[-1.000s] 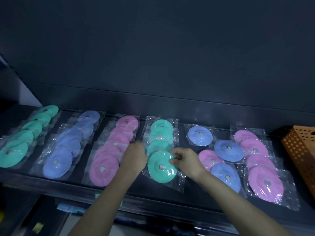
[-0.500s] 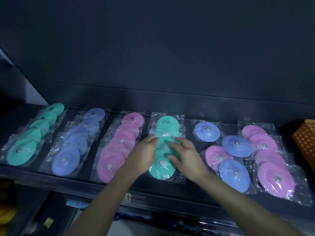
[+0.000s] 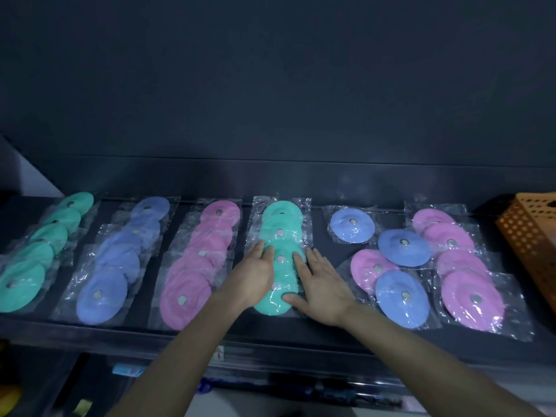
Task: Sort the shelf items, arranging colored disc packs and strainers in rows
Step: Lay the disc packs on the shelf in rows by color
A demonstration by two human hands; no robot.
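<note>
Disc packs in clear plastic bags lie in rows on a dark shelf (image 3: 270, 332). From the left there is a green row (image 3: 36, 254), a blue row (image 3: 117, 260), a pink row (image 3: 198, 266) and a middle green row (image 3: 281, 236). My left hand (image 3: 252, 275) and my right hand (image 3: 319, 281) lie flat with straight fingers on either side of the middle green row, pressing its packs. To the right, loose blue packs (image 3: 403, 246) and a pink pack (image 3: 368, 267) overlap in disorder beside a far pink row (image 3: 460, 260).
An orange perforated basket (image 3: 532, 245) stands at the shelf's right end. A dark back wall rises behind the rows. Below the shelf's front lip, price tags and a lower shelf with dim items show.
Both hands went from pinching the front green pack to lying flat along the middle green row, sliding farther back. The green packs now sit in a straighter line.
</note>
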